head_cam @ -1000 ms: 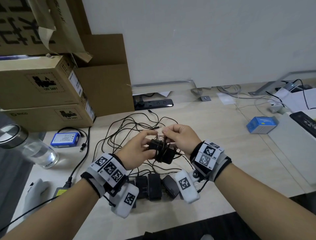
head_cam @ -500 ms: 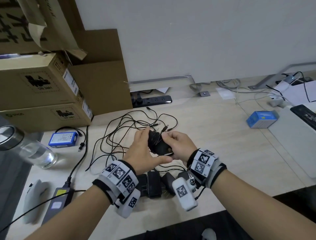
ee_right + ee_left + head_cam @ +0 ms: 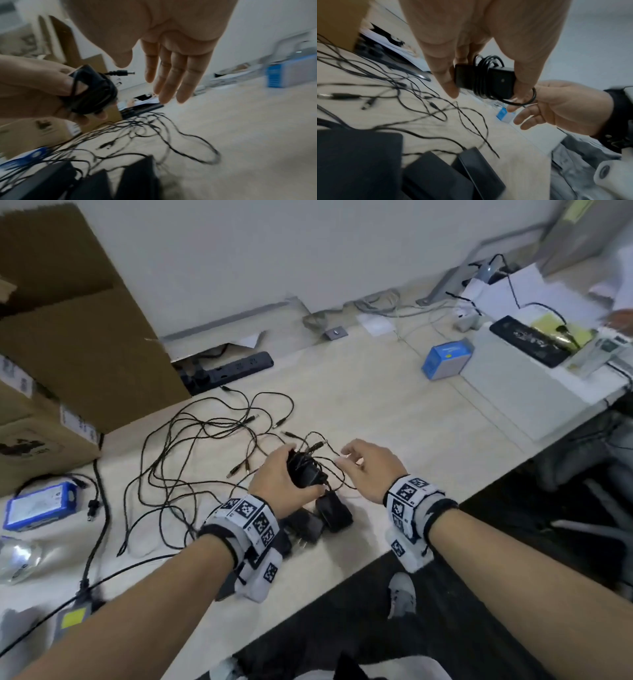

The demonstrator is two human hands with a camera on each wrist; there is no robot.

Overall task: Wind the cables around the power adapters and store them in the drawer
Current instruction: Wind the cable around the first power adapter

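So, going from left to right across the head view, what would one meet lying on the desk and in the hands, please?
Blue battery pack → loose black cables → left hand holding the wound power adapter → open right hand → small blue box → black device on the white unit.

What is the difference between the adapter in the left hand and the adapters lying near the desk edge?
The held adapter has its cable wound around its body; the desk adapters have loose cables spread over the desk. The left hand grips the held adapter above the desk, while the desk adapters lie flat near the edge. The right hand is open, holding nothing. All are black and blocky.
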